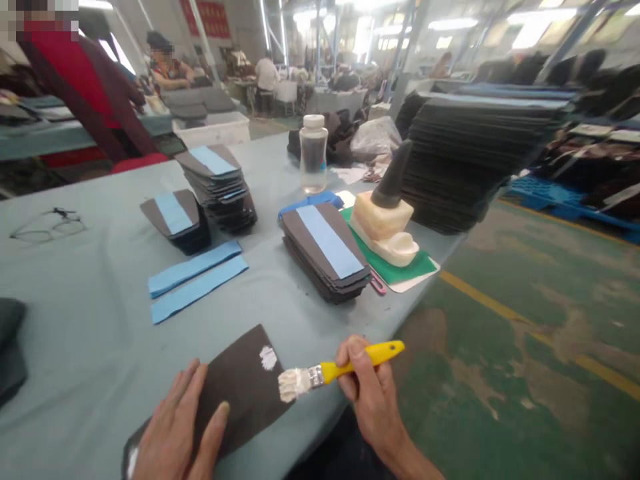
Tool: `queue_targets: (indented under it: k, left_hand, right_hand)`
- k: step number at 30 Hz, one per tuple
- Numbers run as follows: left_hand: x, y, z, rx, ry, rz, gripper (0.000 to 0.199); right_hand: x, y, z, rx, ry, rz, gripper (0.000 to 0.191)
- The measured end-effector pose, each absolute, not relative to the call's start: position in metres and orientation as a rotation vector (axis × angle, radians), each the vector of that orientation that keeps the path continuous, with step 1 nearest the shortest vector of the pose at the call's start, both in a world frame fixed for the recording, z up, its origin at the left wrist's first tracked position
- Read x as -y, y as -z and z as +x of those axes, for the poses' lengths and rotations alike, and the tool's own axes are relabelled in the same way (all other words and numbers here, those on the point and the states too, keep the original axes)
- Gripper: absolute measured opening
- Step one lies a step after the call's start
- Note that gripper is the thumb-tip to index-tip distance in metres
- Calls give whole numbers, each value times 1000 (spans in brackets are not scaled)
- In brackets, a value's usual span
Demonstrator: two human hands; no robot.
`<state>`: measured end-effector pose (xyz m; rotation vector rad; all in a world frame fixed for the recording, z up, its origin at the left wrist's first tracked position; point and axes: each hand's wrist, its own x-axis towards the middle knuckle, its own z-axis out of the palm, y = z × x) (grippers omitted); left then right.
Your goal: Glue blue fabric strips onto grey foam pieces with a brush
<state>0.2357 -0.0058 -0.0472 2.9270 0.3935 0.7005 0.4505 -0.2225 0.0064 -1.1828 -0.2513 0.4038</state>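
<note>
A dark, flat panel [245,393] lies on the table near its front edge, with a white smear close to its far right corner. My left hand [180,427] rests on the panel's left part, fingers apart. Yellow-handled, the brush [385,352] is gripped in my right hand [367,387]. Its pale, coated bristles are at the panel's right edge; whether they touch it I cannot tell. Beyond the brush sits a stack of dark pieces [320,253] topped by a light blue strip. Two loose blue strips [195,270] lie left of that stack.
Further dark stacks [215,180] stand at the back left, and glasses [50,227] at the far left. A bottle [313,157], a pale block [383,217] on a green mat [425,267] and a tall dark pile [450,160] are behind. People are in the background.
</note>
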Motion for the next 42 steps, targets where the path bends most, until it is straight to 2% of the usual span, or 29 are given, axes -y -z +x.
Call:
queue_targets:
  k: [4,10,14,19,23,27,34,42]
  left_hand:
    - [7,-5,254,-957,-513,2669,59]
    - [-42,-54,311,-1135,-405,2564,66]
    - [-78,-56,361,-1096,-324,2622,56]
    - [-109,-50,424,-1080,-144,2749,40]
    - [-124,-48,455,-1096,47,2823,36]
    - [-131,-46,466,-1091,147,2842,30]
    - [-141,-42,461,-1013,106,2774,16]
    - [-144,-44,456,-953,19,2597,17]
  right_hand:
    - [231,3,448,305,-241,-1233,50]
    - [229,3,466,847,125,-1470,31]
    - [224,-1,473,993,263,-1572,29]
    - [219,0,475,992,205,-1570,26]
    - [211,-4,479,969,189,-1548,23]
    - [196,-10,485,976,134,-1551,23]
    - [172,-25,499,969,78,-1642,22]
    - [127,-26,515,936,-12,-1646,16]
